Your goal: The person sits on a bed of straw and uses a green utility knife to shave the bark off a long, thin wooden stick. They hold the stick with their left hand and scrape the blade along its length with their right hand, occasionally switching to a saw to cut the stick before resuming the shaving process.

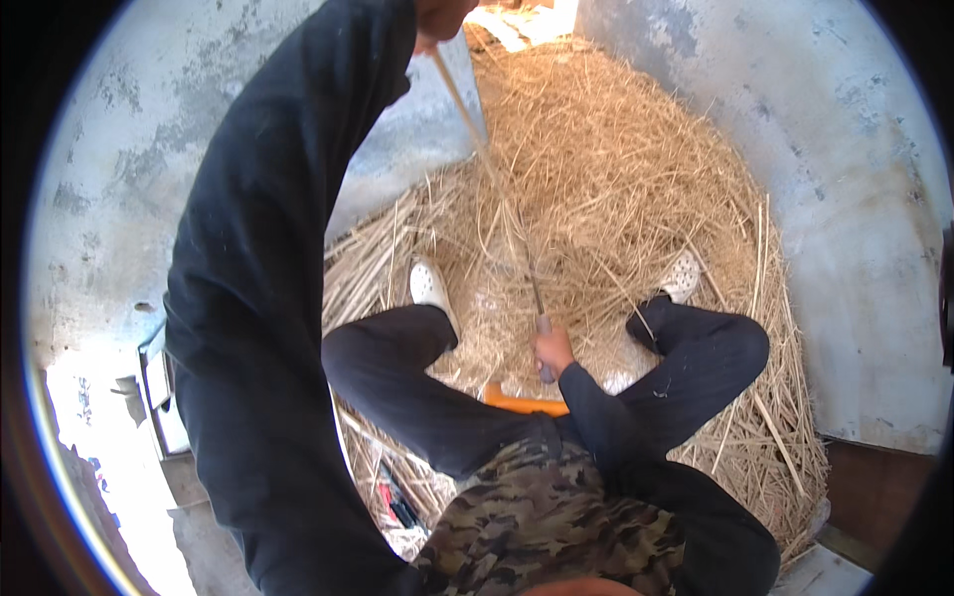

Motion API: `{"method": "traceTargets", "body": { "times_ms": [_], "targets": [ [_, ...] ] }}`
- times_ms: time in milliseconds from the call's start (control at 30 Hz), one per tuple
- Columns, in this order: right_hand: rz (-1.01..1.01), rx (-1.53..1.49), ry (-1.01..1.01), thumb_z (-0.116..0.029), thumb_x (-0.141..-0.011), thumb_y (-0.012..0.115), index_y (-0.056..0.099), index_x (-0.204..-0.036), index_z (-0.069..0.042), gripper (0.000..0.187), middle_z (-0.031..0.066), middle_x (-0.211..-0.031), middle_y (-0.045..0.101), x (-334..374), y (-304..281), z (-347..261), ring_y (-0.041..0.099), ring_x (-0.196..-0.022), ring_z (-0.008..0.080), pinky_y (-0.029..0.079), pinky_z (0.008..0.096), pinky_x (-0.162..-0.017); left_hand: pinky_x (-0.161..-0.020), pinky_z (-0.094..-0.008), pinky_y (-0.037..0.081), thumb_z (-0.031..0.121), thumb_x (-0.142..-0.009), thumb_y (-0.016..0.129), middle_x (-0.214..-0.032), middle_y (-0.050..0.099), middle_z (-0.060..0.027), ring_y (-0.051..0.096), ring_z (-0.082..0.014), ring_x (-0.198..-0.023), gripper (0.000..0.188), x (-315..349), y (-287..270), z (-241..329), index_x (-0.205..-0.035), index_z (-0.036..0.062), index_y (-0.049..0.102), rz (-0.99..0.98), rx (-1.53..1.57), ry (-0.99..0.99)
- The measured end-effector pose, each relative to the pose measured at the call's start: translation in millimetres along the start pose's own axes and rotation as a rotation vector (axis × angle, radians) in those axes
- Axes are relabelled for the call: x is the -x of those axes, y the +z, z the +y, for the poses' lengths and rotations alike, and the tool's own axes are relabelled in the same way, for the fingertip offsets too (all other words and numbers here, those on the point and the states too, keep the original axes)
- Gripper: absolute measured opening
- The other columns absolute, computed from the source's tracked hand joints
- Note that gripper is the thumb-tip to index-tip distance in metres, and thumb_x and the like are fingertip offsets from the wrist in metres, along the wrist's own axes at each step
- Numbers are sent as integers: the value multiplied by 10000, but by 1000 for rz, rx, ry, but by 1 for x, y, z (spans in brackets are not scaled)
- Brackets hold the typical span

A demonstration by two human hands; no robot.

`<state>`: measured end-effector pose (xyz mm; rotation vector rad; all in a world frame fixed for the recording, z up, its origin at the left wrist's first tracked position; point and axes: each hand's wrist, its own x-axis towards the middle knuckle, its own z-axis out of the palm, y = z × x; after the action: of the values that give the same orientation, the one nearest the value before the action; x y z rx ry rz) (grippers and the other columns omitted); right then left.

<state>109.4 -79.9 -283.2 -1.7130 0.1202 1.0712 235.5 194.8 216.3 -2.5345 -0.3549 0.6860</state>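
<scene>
- The left hand (443, 18) is up at the top edge, partly cut off, with the arm in its dark sleeve (253, 228) stretched high on the left.
- Its fingers are clamped on the upper end of a stalk (460, 97), which slants down and to the right from them, over the straw.
- The right hand (555, 350) is low, between the spread knees, wrapped firmly around the grey handle (545, 326) of a tool.
- The tool's thin dark shaft (538, 290) points up and away from the person, toward the stalk's lower end; the two run nearly in line, and whether they touch is too blurred to tell.
- Just below the right hand, between the thighs, is an orange thing (527, 404), partly covered; its kind cannot be told.
- The legs, in dark trousers (388, 353), are bent outward, with white clogs (430, 286) on the feet amid the straw.
- A camouflage garment (542, 507) covers the person's front.
- Loose straw (606, 159) lies heaped ahead, between pale grey walls (795, 149).
- At lower left, a red and black thing (396, 505) lies among the stalks.
</scene>
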Motion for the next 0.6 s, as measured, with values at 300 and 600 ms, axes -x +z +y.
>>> {"method": "traceTargets", "body": {
  "times_ms": [300,600],
  "targets": [
    [-208,-471,-258,12,-827,546,452,-889,-56,132,23,-548,450,137,-29,-120,428,-374,121,383,292,-369,-611,-409,510,155,-682,719,-699,676,-137,667,-326,-687,93,27,11,12,-688,62,717,417,-253,146],
    [-188,-491,-310,11,-836,532,460,-888,-61,115,27,-563,447,170,-49,-138,430,-378,127,402,299,-392,-555,-370,449,176,-704,624,-583,622,-46,626,-210,-570,159,30,48,12,-551,139,632,852,-475,291]
  ]
}}
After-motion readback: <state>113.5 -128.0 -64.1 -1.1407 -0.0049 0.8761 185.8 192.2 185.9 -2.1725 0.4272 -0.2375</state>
